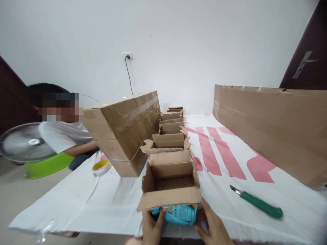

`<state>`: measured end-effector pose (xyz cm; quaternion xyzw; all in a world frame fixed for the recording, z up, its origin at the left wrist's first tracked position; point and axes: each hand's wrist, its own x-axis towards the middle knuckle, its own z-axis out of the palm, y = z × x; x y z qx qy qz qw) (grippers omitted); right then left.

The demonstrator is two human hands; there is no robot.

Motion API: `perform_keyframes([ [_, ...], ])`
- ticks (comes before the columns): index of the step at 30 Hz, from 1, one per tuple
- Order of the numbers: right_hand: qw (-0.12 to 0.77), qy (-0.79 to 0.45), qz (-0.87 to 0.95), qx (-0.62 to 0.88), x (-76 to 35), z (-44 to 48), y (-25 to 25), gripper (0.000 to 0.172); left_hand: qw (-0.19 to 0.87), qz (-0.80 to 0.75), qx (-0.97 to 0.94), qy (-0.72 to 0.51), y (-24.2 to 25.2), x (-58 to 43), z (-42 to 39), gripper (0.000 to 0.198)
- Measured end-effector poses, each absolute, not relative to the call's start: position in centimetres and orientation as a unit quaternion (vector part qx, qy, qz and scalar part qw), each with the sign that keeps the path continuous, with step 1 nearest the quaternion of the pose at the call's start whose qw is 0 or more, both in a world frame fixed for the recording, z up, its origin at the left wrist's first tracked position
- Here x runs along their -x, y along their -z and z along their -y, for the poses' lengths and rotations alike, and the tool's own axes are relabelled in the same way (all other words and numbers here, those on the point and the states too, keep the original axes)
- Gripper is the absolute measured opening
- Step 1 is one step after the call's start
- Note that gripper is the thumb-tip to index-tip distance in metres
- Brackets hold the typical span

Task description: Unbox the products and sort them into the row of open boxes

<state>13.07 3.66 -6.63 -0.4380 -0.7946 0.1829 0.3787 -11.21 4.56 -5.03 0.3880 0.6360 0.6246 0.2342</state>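
An open cardboard box point(173, 180) stands at the near edge of the cloth, its flaps raised and its inside bare. In front of its near flap is a shiny blue printed packet point(181, 215), partly covered by that flap. My left hand point(153, 226) grips the packet's left end, thumb on top. On the other end my right hand point(212, 223) is curled around the packet's side, with its upper fingers by the box's right corner. Part of the right fingers is hidden behind the packet and flap.
More open boxes point(168, 141) line up behind. Left of them rises a taped carton stack point(122, 129); a tape roll point(101, 166) lies nearby. A green-handled knife point(260, 204) lies right, before a long cardboard panel point(268, 126). A person point(63, 136) sits left beside a fan point(28, 141).
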Motion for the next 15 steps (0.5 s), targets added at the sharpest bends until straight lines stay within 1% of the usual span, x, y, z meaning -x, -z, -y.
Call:
perform_keyframes([
  [3, 0.375, -0.185, 0.797, 0.435, -13.04, -3.73, 6.49, 0.086, 0.232, -0.634, -0.383, -0.631, 4.99, 10.95, -4.61, 0.059],
  [10, 0.387, -0.160, 0.800, 0.430, -13.08, -3.93, 6.95, 0.091, 0.215, -0.640, -0.388, -0.627, 4.99, 11.09, -4.56, 0.056],
  [15, 0.383, -0.137, 0.811, 0.422, -13.12, -3.88, 6.67, 0.088, 0.217, -0.640, -0.392, -0.625, 5.47, 11.25, -4.58, 0.057],
])
